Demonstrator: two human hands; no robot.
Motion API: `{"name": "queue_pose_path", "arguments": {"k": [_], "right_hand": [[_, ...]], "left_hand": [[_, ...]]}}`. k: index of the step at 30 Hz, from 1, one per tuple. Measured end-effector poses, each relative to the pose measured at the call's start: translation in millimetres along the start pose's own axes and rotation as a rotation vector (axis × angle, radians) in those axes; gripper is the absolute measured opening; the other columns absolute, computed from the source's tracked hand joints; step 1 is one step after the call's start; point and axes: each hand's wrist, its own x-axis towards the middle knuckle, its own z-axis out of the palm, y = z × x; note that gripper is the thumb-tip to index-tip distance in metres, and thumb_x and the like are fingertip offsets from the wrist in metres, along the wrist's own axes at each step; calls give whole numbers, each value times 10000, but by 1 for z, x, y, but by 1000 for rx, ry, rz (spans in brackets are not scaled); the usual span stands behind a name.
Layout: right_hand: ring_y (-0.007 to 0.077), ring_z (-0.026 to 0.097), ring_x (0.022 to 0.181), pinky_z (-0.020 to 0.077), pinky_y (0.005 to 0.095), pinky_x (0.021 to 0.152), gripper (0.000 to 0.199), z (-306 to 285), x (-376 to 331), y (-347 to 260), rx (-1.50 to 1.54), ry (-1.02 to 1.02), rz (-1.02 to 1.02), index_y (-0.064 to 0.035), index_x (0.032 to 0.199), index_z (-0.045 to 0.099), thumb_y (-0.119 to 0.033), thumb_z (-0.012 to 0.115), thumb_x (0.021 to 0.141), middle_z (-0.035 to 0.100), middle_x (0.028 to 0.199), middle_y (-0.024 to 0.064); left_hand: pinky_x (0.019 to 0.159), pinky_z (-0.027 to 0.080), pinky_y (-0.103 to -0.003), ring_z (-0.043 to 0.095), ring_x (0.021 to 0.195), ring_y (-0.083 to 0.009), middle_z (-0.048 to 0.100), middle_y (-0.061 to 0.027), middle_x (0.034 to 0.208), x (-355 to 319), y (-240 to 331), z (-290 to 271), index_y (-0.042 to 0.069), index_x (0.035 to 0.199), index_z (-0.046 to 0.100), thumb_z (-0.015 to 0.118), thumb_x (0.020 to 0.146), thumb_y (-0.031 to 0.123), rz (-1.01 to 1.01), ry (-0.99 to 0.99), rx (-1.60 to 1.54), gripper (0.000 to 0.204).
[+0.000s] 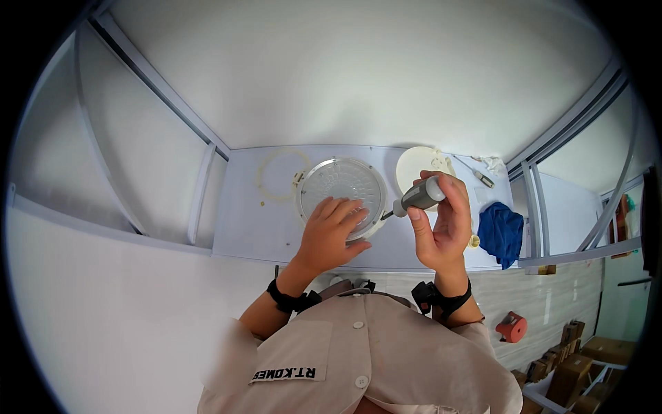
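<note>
My left hand (331, 231) lies flat, fingers spread, on the near edge of a round lamp housing (341, 186) with a clear ribbed cover, resting on a white table (248, 228). My right hand (445, 221) grips a grey-handled screwdriver (422, 196), its tip touching the right rim of the housing. Both wrists wear black straps.
A thin white ring (279, 176) lies left of the housing and a white round disc (417, 165) lies behind my right hand. A second screwdriver (477, 174) and a blue cloth (501, 231) sit at the right. A red object (512, 326) and cardboard boxes (572, 369) are on the floor.
</note>
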Motion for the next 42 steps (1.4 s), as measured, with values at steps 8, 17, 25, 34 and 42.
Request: {"name": "queue_pose_path", "arguments": {"k": [8,17,25,34,42], "right_hand": [[385,676,1203,549,439,996,594,-3,-2,-2,-17,9,-2,22,1472,548,38,768,920,636,1329,257],[399,690,1189,557,448,982,587,1,0,-3,-14,6,-19,19,1463,552,32,771,918,639,1326,258],[406,704,1161,564,449,965,585,6,1,-4,-11,-21,-27,8,1457,559,23,778,914,654,1301,259],[373,723,1129,584,423,926,565,6,0,-7,35,-101,-37,15,1429,596,-13,803,904,678,1270,259],[376,727,1089,595,412,902,541,12,3,-13,62,-188,-84,27,1404,616,-25,803,899,690,1244,273]], "left_hand": [[1186,427,-560,560,1409,-318,628,-54,1502,7,3,13,126,1369,713,866,810,445,-55,-38,76,662],[1184,424,-558,551,1423,-323,631,-36,1524,5,-3,7,190,1369,736,767,929,457,34,-102,128,516],[1208,406,-549,538,1450,-306,650,0,1509,3,-8,-2,211,1348,757,751,957,400,115,-170,85,435],[1262,351,-557,538,1463,-285,690,-4,1436,5,-16,-18,217,1264,794,799,899,291,199,-277,-64,372],[1222,389,-543,601,1386,-276,749,-2,1272,1,-14,-13,199,1121,836,840,867,288,178,-164,-112,270]]}}
